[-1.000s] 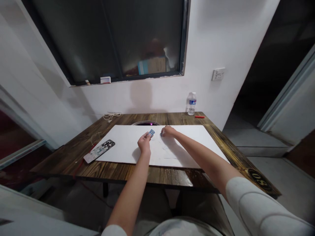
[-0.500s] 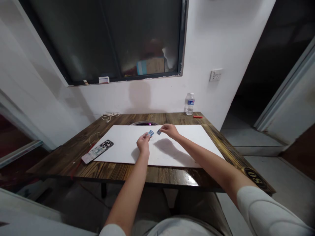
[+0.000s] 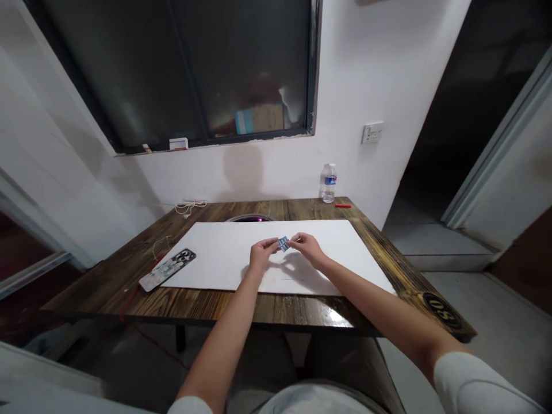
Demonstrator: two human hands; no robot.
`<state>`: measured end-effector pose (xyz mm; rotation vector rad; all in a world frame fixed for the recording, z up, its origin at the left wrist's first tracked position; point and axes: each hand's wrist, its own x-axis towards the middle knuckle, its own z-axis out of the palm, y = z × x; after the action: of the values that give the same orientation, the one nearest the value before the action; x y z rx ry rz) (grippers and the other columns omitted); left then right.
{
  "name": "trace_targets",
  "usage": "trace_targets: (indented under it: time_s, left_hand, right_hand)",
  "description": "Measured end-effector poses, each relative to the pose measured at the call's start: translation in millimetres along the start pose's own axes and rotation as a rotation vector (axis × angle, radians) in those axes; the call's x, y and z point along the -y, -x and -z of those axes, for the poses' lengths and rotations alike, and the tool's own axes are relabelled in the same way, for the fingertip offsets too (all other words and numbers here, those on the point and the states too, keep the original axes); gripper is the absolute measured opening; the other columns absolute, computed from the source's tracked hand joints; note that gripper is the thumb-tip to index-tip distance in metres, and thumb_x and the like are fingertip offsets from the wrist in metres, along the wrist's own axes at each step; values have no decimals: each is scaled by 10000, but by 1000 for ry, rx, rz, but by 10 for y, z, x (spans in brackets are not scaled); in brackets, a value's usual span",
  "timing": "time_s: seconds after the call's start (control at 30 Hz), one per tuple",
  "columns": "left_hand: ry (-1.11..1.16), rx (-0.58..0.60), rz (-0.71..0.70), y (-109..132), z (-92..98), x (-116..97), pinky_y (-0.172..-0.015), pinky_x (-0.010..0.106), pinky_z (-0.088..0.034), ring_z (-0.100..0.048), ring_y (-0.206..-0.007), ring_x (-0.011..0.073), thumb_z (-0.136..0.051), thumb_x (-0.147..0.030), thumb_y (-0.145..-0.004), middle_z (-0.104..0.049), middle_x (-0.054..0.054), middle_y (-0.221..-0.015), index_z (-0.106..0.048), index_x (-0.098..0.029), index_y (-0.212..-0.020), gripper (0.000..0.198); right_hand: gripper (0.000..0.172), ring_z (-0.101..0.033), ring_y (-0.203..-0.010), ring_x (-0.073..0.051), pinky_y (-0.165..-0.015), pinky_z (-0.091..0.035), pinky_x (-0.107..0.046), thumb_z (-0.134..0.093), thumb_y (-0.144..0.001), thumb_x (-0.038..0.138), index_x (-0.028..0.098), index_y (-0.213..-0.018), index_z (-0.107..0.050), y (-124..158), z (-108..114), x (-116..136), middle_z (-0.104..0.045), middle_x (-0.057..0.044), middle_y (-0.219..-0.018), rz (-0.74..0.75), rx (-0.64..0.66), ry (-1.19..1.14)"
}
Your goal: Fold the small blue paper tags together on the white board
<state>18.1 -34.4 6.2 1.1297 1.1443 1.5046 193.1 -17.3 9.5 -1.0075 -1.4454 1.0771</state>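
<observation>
Above the white board [image 3: 219, 253], my two hands meet at small flat blue-and-white patterned pieces [image 3: 283, 244], too small to identify. My left hand [image 3: 261, 254] pinches the left side between thumb and fingers. From the right, the closed fingertips of my right hand [image 3: 309, 248] grip the other edge. Where one piece ends and the other begins cannot be made out, nor whether they are joined or only touching. Both hands cast shadows on the board beneath.
A phone [image 3: 168, 269] lies across the board's left edge. Behind the board is a round dark inset [image 3: 250, 218] in the wooden table [image 3: 207, 302]. A water bottle [image 3: 329, 184], a red stick-like object [image 3: 343, 206] and a white cable [image 3: 190, 205] sit toward the back.
My right hand has come down and slightly right with its small piece, while my left hand has moved right. The pieces, apart before, now meet or overlap. The view has shifted slightly.
</observation>
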Motion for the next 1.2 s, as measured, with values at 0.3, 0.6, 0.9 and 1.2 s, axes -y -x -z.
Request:
trace_targets:
  time_s: [0.3,0.6,0.9,1.2]
  left_hand:
    - [7,133,-1,55,-37,-40,-685,311,-514,-634,-646,159,-915,-380,-481,-753,96,-775,-787,-140,-855,462]
    - [-24,217,-28,75,-25,-61,-671,295,-490,-599,-634,144,-901,-407,-522,-745,86,-769,-790,-145,-891,466]
    - [-37,229,10,112,-57,-79,-697,311,-499,-651,-675,178,-910,-361,-497,-751,95,-788,-779,-139,-909,486]
    - [-56,2,-17,41,-17,-62,-631,278,-483,-684,-667,188,-882,-333,-518,-746,90,-758,-766,-137,-891,437]
  right_hand:
    - [459,-622,-616,-160,-645,-491,-313,-875,-511,499,169,-639,-584,130,19,-27,-667,-28,-653,-67,28,-284]
    - [481,-552,-600,-131,-624,-462,-304,-836,-598,435,180,-988,-717,166,5,54,-634,19,-649,29,81,-323]
    - [409,-572,-579,-147,-594,-472,-306,-786,-622,519,178,-830,-700,137,-9,-34,-655,-12,-663,75,46,-192]
    - [344,-634,-742,-169,-716,-488,-304,-726,-717,418,187,-971,-717,-22,234,-32,-717,-41,-840,122,43,98]
